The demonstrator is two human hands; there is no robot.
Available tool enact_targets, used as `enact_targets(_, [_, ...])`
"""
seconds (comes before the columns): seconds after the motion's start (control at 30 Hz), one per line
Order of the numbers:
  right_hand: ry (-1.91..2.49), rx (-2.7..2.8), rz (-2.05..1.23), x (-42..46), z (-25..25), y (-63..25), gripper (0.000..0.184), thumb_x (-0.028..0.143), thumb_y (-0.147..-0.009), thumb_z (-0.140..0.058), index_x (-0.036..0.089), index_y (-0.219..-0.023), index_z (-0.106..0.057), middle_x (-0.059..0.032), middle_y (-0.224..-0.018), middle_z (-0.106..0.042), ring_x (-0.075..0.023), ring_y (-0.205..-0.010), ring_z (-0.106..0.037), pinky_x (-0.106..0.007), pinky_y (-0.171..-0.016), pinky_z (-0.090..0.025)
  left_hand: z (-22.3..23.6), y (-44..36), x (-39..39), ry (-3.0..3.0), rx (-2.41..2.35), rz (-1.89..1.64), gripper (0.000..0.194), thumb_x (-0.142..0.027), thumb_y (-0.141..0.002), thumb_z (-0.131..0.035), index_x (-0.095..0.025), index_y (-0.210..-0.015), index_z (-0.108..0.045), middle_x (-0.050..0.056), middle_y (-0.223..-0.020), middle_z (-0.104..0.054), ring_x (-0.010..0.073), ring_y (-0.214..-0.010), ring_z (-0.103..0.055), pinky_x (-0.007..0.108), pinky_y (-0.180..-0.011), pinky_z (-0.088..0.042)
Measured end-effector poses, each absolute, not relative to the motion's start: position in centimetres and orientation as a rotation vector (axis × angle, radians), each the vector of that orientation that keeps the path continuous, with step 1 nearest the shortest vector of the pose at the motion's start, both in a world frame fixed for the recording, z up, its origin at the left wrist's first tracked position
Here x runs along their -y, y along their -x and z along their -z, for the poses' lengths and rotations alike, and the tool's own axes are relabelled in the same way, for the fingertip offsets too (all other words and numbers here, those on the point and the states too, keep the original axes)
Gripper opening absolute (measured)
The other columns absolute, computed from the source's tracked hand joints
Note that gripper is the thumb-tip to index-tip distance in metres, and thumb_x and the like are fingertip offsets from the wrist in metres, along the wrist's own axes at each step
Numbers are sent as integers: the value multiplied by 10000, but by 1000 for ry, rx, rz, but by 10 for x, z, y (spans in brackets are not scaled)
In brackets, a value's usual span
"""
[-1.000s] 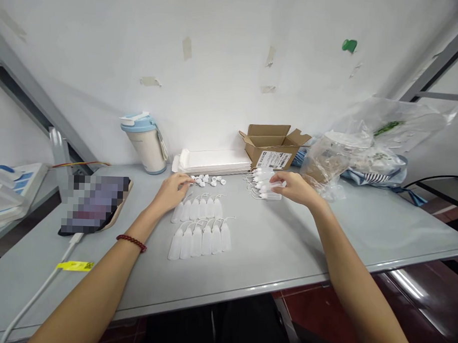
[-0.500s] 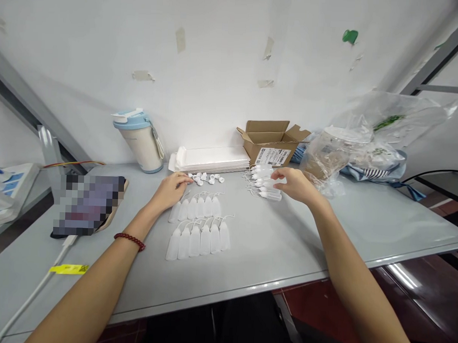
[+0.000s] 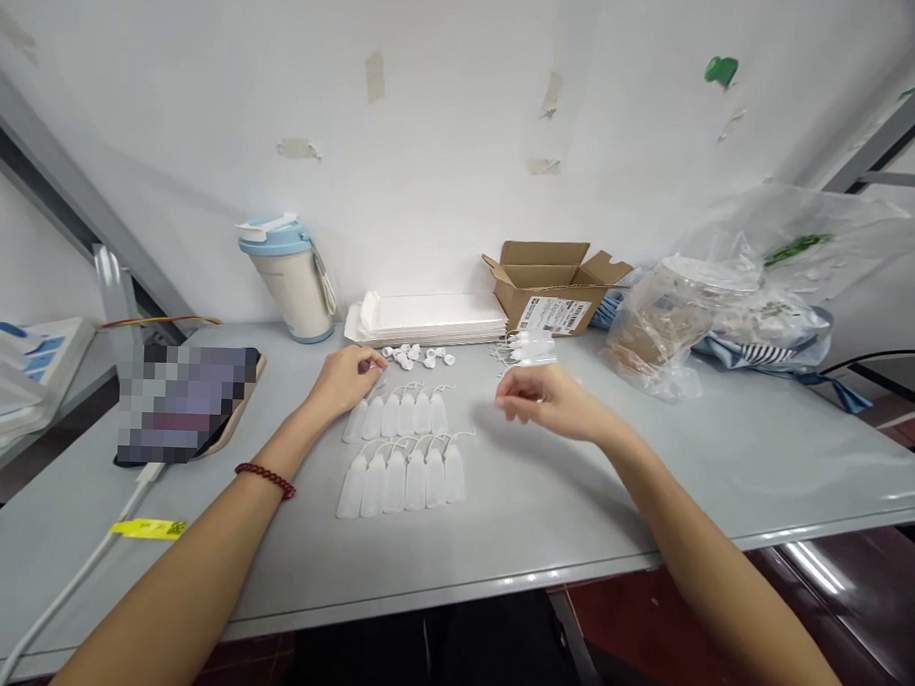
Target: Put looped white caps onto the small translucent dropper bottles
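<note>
Table edge (image 3: 434, 579) runs near below my two rows of squeeze bottles (image 3: 400, 478), with grey tabletop (image 3: 730, 463) stretching off to their right. My left hand (image 3: 343, 379) sits curled at the small caps (image 3: 416, 357); whether it pinches one I can't tell. My right hand (image 3: 546, 401) hovers empty, fingers (image 3: 512, 400) loosely bent, just before the bottle pile (image 3: 528, 350).

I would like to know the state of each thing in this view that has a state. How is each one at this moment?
Cardboard box: open, flaps up.
Tumbler: upright, lid on.
White plastic bottles: lying in two rows.
White caps: loose, in a small cluster.
Left hand: resting beside the caps, fingers curled.
Right hand: raised, seems empty.
</note>
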State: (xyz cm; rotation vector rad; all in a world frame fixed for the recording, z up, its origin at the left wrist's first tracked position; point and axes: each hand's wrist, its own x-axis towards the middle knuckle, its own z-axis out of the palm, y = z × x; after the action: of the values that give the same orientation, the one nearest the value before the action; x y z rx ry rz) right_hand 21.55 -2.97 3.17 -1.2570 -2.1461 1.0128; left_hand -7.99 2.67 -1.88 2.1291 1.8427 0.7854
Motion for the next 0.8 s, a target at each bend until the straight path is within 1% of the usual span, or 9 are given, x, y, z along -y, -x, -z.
enact_targets(0.07, [1173,2276,-1115,39,-28,-202,237,297,-834,-506,149,-662,-575,-3,-575,-607,-73,-464,-460,-201,-464,-330,15,77,-24,-2089,-1849,-854,226,-270,-716,-508,-175,-805,-693,49,-789,-680,197,-716,-594,312,-731,-449])
enact_targets(0.13, [1115,2374,-1200,47,-24,-191,361,319,-881,-435,142,-588,-550,4,-515,-568,-58,-425,-417,-200,-461,-317,11,73,-19,-2064,-1830,-962,220,-272,-724,-499,-172,-806,-677,46,-777,-677,197,-734,-600,305,-731,-455])
enact_targets(0.2, [1094,2453,-1190,51,-19,-183,415,315,-893,-410,141,-532,-516,14,-460,-518,-53,-411,-395,-202,-466,-309,7,67,-14,-2042,-1787,-1076,219,-283,-737,-491,-170,-826,-657,44,-778,-672,194,-759,-606,296,-725,-466])
enact_targets(0.33, [1114,2567,-960,54,-11,-176,448,340,-842,-500,157,-447,-395,58,-407,-347,-43,-410,-260,-223,-450,-218,-2,50,1,-2006,-1688,-1180,232,-307,-745,-516,-158,-898,-607,56,-874,-680,181,-780,-613,296,-730,-494])
enact_targets(0.4, [1123,2580,-888,54,-9,-174,439,349,-810,-544,160,-448,-381,60,-420,-341,-47,-427,-255,-230,-459,-204,-5,40,9,-2022,-1635,-1174,230,-305,-751,-523,-157,-911,-597,63,-916,-684,177,-783,-617,299,-731,-505])
enact_targets(0.5, [1214,2578,-886,53,-9,-173,418,363,-777,-568,162,-453,-398,49,-427,-375,-55,-432,-295,-233,-459,-206,-6,29,19,-2049,-1562,-1160,205,-290,-767,-515,-169,-911,-598,59,-939,-689,171,-776,-621,295,-709,-517])
enact_targets(0.6, [1336,2580,-893,53,-12,-173,444,389,-754,-566,166,-422,-373,51,-402,-330,-56,-410,-265,-237,-440,-186,-7,22,25,-2065,-1507,-1158,198,-284,-780,-511,-167,-912,-602,61,-936,-691,170,-770,-620,296,-692,-524])
enact_targets(0.7, [1395,2581,-858,53,-13,-174,435,363,-719,-580,172,-402,-352,58,-381,-280,-56,-391,-252,-240,-427,-178,-8,19,28,-2061,-1488,-1152,210,-284,-782,-518,-154,-916,-616,68,-921,-695,176,-776,-621,310,-707,-530])
enact_targets(0.8, [1425,2567,-856,53,-12,-176,402,328,-701,-585,173,-401,-368,60,-367,-288,-58,-379,-271,-238,-421,-191,-8,18,30,-2049,-1471,-1130,223,-282,-777,-529,-152,-923,-637,70,-930,-704,183,-794,-629,318,-727,-531])
